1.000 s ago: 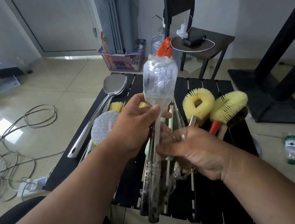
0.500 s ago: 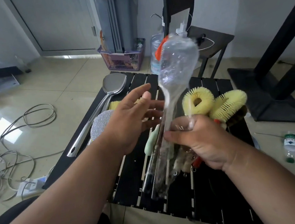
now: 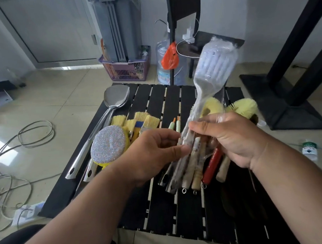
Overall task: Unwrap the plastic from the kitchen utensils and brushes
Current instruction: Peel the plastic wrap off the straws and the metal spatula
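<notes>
My right grip (image 3: pixel 232 137) holds the wrapped slotted spatula (image 3: pixel 216 61); my left grip (image 3: pixel 154 151) pinches its plastic, not yet off, brushes still bundled

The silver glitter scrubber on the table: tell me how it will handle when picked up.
The silver glitter scrubber is a small, domed pad, so probably light. Its sparkly face looks rough, so it should grip well rather than slip. It rests against the paint brushes and spatula handles, so lifting it may nudge them.

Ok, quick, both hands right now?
Left hand: pinching the plastic on the wrapped spatula.
Right hand: closed around the wrapped spatula's handle.
</notes>
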